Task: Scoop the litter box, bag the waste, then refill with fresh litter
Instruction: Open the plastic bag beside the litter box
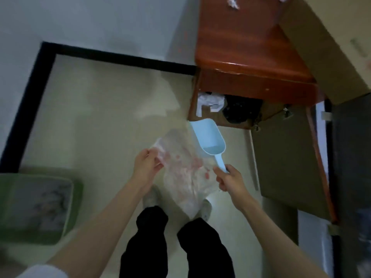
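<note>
A clear plastic bag with red print [184, 173] hangs in front of me, stretched between both hands. My left hand [146, 167] pinches its left edge. My right hand [228, 180] grips the handle of a pale blue scoop [208, 137] and also touches the bag's right edge. The scoop points away from me, its bowl looks empty. A green litter box [38, 207] with grey litter sits on the floor at the far left, apart from both hands.
A reddish wooden cabinet [255, 77] stands ahead on the right, its lower shelf holding white crumpled material [209, 102] and a dark object [239, 111]. A cardboard box [329, 49] lies on top. My legs in black trousers [176, 249] stand on pale floor tiles with a black border [30, 93].
</note>
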Motion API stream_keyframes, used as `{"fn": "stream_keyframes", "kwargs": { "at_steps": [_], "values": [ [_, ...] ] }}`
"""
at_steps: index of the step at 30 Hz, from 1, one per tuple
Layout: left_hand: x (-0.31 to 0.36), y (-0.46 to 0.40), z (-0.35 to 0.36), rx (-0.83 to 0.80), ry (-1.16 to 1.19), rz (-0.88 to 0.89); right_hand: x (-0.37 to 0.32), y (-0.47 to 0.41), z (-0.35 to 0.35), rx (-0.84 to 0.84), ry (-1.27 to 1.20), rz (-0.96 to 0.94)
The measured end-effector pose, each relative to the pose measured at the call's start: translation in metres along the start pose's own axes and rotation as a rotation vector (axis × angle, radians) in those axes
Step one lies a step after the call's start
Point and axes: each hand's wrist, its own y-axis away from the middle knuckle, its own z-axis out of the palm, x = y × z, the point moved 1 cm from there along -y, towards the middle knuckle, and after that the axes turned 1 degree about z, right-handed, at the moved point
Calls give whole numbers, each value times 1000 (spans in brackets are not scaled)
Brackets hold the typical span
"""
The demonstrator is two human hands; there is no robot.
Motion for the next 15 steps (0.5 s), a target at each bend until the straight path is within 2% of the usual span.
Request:
{"fn": "stream_keyframes", "kwargs": {
  "at_steps": [3, 6, 9, 15],
  "values": [
    [14, 32, -54, 101, 38, -40, -5, 36, 26, -62, 72, 36],
    [10, 58, -112, 223, -50, -76, -8, 61, 59, -135, 210, 39],
    [2, 82, -160, 350, -5, -94, -17, 72, 98, -197, 381, -43],
    [-12, 136, -237, 546, 181, -9, -24, 95, 183, -327, 589, -189]
  ]
}}
